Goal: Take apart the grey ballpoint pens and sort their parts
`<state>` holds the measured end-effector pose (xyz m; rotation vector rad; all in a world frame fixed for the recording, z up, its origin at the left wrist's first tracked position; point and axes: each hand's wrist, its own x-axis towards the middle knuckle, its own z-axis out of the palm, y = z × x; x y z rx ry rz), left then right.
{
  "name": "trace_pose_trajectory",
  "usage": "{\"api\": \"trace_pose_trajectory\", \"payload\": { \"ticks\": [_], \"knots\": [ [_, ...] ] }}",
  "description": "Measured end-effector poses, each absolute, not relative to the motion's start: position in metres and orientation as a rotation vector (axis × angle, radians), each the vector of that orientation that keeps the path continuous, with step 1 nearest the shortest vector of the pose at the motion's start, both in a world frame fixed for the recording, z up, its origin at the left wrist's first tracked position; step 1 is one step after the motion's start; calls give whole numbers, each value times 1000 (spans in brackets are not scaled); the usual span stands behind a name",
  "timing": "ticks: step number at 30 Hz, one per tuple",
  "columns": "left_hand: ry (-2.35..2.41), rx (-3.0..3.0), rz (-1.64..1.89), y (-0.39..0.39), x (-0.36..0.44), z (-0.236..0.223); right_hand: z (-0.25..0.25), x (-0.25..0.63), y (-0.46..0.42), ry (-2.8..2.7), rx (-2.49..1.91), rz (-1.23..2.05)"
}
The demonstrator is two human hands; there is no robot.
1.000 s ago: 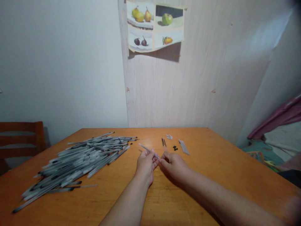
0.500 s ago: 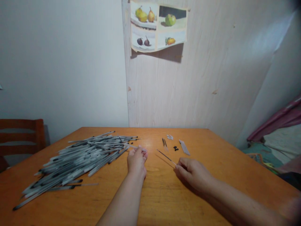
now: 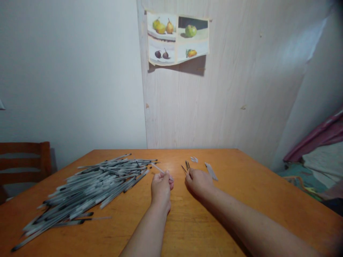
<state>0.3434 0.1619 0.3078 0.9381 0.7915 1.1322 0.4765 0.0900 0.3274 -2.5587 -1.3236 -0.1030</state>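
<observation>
My left hand [image 3: 160, 187] is closed around a clear pen barrel [image 3: 157, 167], whose far end points up and left toward the pile. My right hand [image 3: 199, 181] is pinched over a dark pen refill [image 3: 183, 169]; only the refill's front part shows past the fingers. Just beside it lie a couple of similar refills [image 3: 188, 165], partly covered by the hand. Clear barrels [image 3: 212, 172] lie side by side to the right of my right hand. Small clear pieces [image 3: 194, 159] rest behind it.
A big heap of gel pens [image 3: 91, 185] with clear barrels and dark ends spreads over the left of the wooden table [image 3: 184, 228]. A wooden chair [image 3: 44, 160] stands at the left. Fruit pictures [image 3: 177, 39] hang on the wall. Cloths [image 3: 316, 164] lie off the right side.
My right hand has moved forward and left with the refill, beside the other refills, and now hides the small black pieces. My left hand, still holding the barrel, has shifted slightly right and nearer.
</observation>
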Motion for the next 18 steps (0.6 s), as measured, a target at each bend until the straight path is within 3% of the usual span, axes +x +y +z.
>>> {"api": "trace_pose_trajectory", "payload": {
  "ticks": [18],
  "knots": [
    [784,1003,1099,162,346,304,319,482,106,-1255,-2609,-66]
  ]
}}
